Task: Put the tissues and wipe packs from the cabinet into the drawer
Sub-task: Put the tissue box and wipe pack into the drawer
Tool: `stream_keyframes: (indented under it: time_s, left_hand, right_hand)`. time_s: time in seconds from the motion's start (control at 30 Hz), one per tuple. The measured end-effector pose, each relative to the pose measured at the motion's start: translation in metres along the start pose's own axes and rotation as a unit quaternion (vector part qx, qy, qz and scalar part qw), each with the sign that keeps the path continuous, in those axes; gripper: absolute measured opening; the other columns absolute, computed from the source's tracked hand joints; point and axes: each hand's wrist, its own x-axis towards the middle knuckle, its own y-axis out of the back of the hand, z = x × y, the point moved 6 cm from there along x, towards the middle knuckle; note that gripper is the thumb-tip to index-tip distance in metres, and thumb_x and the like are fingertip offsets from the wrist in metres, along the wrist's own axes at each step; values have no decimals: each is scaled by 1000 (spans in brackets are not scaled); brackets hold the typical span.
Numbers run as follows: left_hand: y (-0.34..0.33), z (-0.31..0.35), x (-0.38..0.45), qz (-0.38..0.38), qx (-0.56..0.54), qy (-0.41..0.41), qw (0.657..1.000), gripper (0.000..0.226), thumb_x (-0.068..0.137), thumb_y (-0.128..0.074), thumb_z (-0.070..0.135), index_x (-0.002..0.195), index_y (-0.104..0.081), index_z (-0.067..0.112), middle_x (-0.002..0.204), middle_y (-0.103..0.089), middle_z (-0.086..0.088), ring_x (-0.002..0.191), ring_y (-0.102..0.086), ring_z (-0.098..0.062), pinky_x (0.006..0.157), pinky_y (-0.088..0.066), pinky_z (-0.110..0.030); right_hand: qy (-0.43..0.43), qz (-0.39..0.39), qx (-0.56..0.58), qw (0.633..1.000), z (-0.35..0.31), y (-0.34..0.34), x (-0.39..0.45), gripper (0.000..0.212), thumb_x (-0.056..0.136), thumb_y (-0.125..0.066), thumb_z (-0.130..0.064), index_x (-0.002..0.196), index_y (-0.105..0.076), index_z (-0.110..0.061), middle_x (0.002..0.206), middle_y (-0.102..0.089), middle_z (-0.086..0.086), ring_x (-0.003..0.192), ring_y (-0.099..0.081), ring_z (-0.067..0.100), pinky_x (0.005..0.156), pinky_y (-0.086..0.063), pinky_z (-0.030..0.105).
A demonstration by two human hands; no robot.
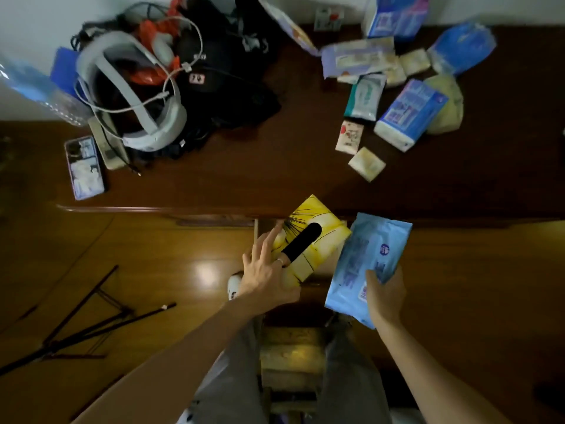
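Head view: the left hand [269, 270] grips the yellow cardboard tissue box [308, 240] by its near end, over the open wooden drawer [260, 231] below the dark bench [244, 166]. The right hand [385, 296] clasps a pale blue plastic wipe pack [363, 258] beside it. Both seem mid-placement; next, lower them in, then fetch the remaining packs [406, 114] on the bench.

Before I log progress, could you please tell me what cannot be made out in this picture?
- Head view: drawer interior, covered by yellow tissue box and left hand.
- Print on blue wipe pack, blurred; lower corner covered by right hand.
- Small packs on cabinet top: labels too small.
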Motion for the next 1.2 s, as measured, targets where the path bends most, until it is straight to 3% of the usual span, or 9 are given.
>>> stream_keyframes:
  time_s: [0.13, 0.23, 0.5, 0.57, 0.63, 0.73, 0.87, 1.0, 1.2]
  left_hand:
    - [-42, -8, -28, 18, 6, -4, 1000, 68, 59, -68, 63, 116, -58, 27, 164, -12, -5, 146, -17, -31, 101, -32, -59]
    - [-96, -18, -46, -18, 12, 44, 999, 61, 56, -67, 61, 105, -63, 25, 164, -12, -3, 146, -19, -33, 100, -32, -63]
    - [-242, -99, -23, -92, 65, 204, 972, 75, 46, -60, 74, 105, -66, 29, 157, -21, 1, 135, -28, -30, 93, -41, -61]
    - [-275, -126, -2, -104, 66, 216, 969, 77, 47, -56, 76, 109, -66, 31, 157, -20, 3, 136, -25, -29, 95, -40, -58]
    - [-304, -151, 19, -106, 82, 213, 968, 79, 49, -54, 77, 112, -66, 32, 158, -17, 4, 136, -25, -28, 95, -36, -54]
    - [-338, -180, 48, -87, 93, 202, 971, 79, 53, -54, 78, 114, -67, 29, 158, -14, 6, 137, -25, -28, 96, -36, -53]
    - [-382, -205, 74, -66, 118, 178, 975, 78, 58, -50, 79, 115, -67, 29, 160, -14, 4, 141, -19, -27, 106, -31, -56]
    - [-418, -226, 101, -24, 145, 156, 977, 79, 63, -46, 77, 118, -67, 25, 163, -16, -4, 146, -15, -29, 117, -15, -57]
    - [-452, -243, 124, 74, 175, 114, 975, 73, 70, -44, 74, 104, -72, 15, 155, -38, -10, 144, -27, -27, 113, -25, -51]
  right_hand:
    - [-30, -50, -55, 997, 57, -27, 17, 23, 88, -70, -22, 104, -54, -20, 95, -67, 4, 81, -69, 25, 65, -56, 39]
    - [-18, -104, -114, 988, 92, -51, 45, 18, 91, -69, -26, 93, -52, -20, 81, -61, 0, 76, -66, 25, 56, -43, 30]
    - [67, -202, -288, 934, 174, -128, 143, 33, 93, -66, -36, 112, -52, -14, 92, -60, 0, 64, -52, 10, 54, -36, 27]
    - [84, -207, -279, 934, 189, -157, 163, 36, 92, -67, -34, 116, -51, -11, 98, -65, 6, 72, -61, 21, 61, -47, 33]
    - [87, -206, -259, 940, 206, -185, 183, 38, 92, -66, -33, 118, -49, -11, 100, -68, 10, 82, -66, 31, 70, -55, 41]
    - [108, -201, -220, 948, 228, -223, 214, 32, 90, -68, -27, 110, -47, -15, 84, -61, -6, 67, -62, 12, 54, -48, 20]
    - [101, -222, -200, 949, 260, -261, 251, 33, 93, -69, -21, 114, -45, -15, 86, -60, -9, 68, -63, 2, 49, -45, 11]
    - [65, -239, -164, 955, 282, -289, 289, 39, 95, -65, -24, 127, -43, -19, 106, -66, 2, 84, -72, 19, 69, -62, 39]
    - [126, -227, -168, 951, 270, -334, 334, 40, 93, -65, -21, 127, -43, -16, 115, -64, 6, 93, -69, 25, 75, -60, 40]
